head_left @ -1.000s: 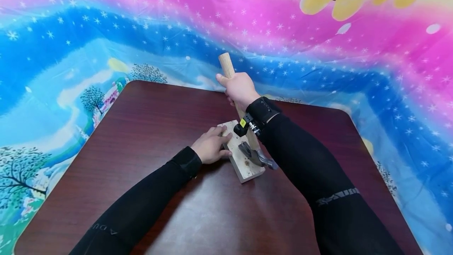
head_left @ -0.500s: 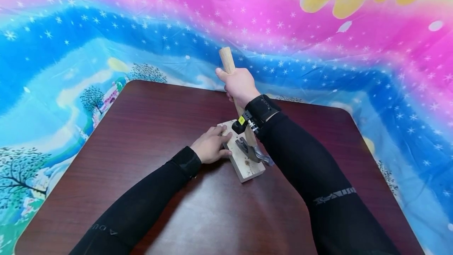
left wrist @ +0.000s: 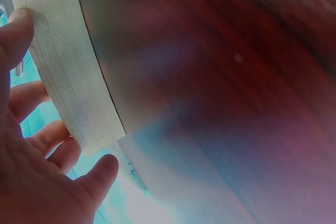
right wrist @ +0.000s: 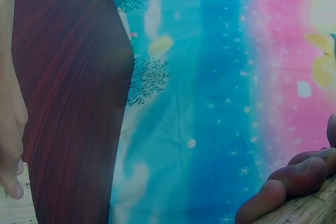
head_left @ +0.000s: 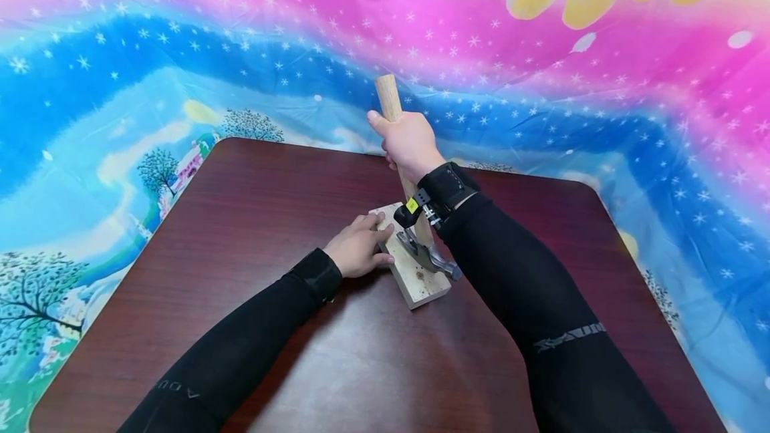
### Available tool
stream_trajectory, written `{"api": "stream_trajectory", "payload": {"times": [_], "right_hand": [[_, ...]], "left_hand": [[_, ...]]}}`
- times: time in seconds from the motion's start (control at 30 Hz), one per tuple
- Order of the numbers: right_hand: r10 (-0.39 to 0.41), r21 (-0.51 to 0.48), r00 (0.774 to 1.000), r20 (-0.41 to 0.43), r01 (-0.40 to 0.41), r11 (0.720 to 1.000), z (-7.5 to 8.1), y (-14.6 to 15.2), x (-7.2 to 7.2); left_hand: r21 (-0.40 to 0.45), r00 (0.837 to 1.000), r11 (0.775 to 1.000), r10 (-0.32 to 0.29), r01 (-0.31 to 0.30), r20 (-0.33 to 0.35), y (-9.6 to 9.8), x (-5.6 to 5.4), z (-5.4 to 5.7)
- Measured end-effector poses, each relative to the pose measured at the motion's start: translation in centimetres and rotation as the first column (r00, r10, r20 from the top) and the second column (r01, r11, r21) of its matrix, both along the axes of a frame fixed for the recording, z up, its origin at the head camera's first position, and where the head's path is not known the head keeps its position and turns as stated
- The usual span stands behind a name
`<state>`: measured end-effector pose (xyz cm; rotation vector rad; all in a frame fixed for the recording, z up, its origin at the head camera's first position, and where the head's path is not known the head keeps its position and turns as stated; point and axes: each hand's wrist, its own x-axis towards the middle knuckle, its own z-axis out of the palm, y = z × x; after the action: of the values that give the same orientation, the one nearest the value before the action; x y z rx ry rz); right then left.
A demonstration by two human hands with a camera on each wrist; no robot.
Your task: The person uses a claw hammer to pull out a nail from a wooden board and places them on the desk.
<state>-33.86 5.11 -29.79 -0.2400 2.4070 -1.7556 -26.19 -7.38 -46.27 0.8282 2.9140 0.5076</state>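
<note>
My right hand (head_left: 410,142) grips the wooden handle (head_left: 389,97) of a claw hammer, thumb lying along it, handle end slanting up and away. The hammer's metal head (head_left: 428,258) lies over the top of a pale wooden block (head_left: 415,289), claw side toward the block's left edge. My left hand (head_left: 359,246) rests on the block's left edge, fingertips on its upper face. From the left wrist view, the block's long side (left wrist: 73,72) shows under the fingers (left wrist: 50,135), the little finger past its end. Whatever the claw touches is hidden by the head.
Beneath the block is a dark red-brown table (head_left: 252,206) with rounded corners. A printed cloth (head_left: 289,39) with snowflakes and trees hangs behind and around the table. Dark marks (head_left: 420,275) dot the block's top.
The handle end and my right hand have risen slightly. The hammer's head has shifted a little left and up over the block. The left hand and block stay where they were.
</note>
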Motion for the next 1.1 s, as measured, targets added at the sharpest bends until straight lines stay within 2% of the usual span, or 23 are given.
{"api": "stream_trajectory", "payload": {"times": [0.3,0.57,1.1], "right_hand": [[-0.005,-0.054,0.999,-0.051,0.003,0.999,0.5,1.2,1.4],[-0.016,-0.091,0.996,-0.086,0.008,0.996,0.4,2.2,2.4],[-0.044,-0.076,0.99,-0.131,0.034,0.997,0.2,2.2,2.7]], "left_hand": [[0.006,1.0,1.0,-0.004,0.004,-0.018,-0.3,-0.1,0.2],[0.002,1.0,1.0,-0.008,0.008,0.003,0.0,0.0,0.1],[-0.03,1.0,1.0,-0.006,0.006,0.01,0.1,-0.1,0.3]]}}
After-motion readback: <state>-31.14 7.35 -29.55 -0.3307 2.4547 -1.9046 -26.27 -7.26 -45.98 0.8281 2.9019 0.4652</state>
